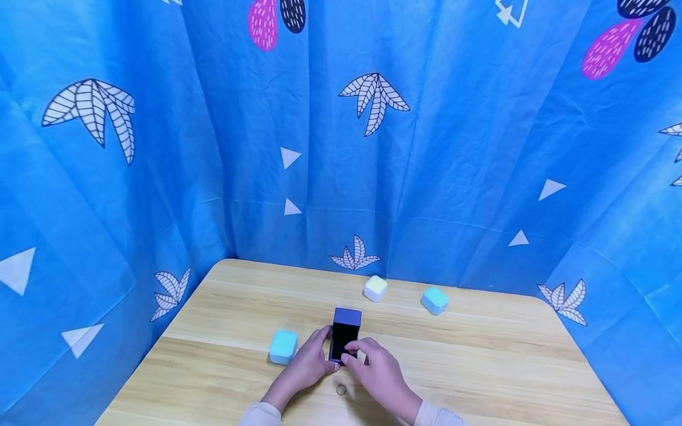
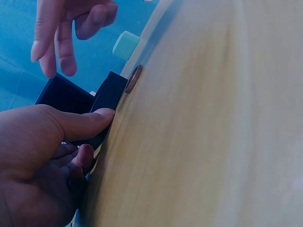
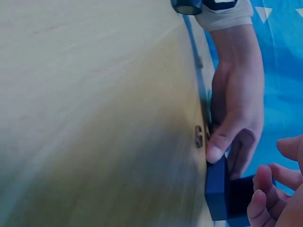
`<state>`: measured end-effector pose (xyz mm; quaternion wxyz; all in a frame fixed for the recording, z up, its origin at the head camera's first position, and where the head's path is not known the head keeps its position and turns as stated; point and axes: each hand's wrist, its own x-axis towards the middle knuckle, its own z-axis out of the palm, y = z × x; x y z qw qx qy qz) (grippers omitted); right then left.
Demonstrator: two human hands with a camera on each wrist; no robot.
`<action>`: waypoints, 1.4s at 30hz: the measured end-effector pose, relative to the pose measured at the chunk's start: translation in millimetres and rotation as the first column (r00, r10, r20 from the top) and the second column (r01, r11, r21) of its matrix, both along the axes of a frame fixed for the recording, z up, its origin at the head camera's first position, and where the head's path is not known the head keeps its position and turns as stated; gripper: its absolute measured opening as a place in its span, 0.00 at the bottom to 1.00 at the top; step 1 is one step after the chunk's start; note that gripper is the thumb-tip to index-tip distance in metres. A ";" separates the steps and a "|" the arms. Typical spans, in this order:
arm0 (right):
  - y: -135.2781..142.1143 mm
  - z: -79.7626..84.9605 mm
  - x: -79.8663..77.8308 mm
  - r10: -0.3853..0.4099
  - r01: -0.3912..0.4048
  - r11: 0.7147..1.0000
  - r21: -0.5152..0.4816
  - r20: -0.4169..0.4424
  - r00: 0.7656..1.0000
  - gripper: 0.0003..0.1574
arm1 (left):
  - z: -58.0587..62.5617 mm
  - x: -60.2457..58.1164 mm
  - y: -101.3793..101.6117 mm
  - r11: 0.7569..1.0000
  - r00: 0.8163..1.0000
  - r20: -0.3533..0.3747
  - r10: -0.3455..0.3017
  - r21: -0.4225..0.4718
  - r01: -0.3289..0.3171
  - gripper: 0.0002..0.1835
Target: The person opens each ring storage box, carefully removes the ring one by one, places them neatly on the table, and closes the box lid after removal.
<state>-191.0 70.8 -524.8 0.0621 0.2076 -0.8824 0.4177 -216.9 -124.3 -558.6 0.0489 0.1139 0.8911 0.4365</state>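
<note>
On wood table, L hand grips dk box; R hand by it, fingers loose, empty; ring nr

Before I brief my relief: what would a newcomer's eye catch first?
The vivid blue patterned curtain filling the head view's background. Next, the open dark box on the table, gripped by the left hand, with the right hand close by. A small ring lies nearer the person.

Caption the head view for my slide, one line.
Left hand holding an open dark box, right hand close by, a ring lying nearer the camera on the wooden table.
</note>
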 end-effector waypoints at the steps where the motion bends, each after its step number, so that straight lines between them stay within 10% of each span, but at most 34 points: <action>1: 0.1 1.0 -1.1 -0.001 0.001 1.000 -0.003 0.002 1.000 0.19 | 0.0 -0.2 0.1 1.000 1.000 0.001 0.001 -0.002 -0.001 0.46; 18: 0.6 26.0 -24.1 -0.128 0.128 0.992 -0.008 0.006 0.992 0.20 | -1.0 -3.5 0.1 1.000 1.000 0.014 0.003 -0.005 -0.003 0.47; 42: -0.2 11.8 -64.8 -0.165 0.189 0.977 -0.098 0.216 0.962 0.34 | -1.8 -3.1 0.2 1.000 1.000 -0.001 0.007 0.004 -0.007 0.47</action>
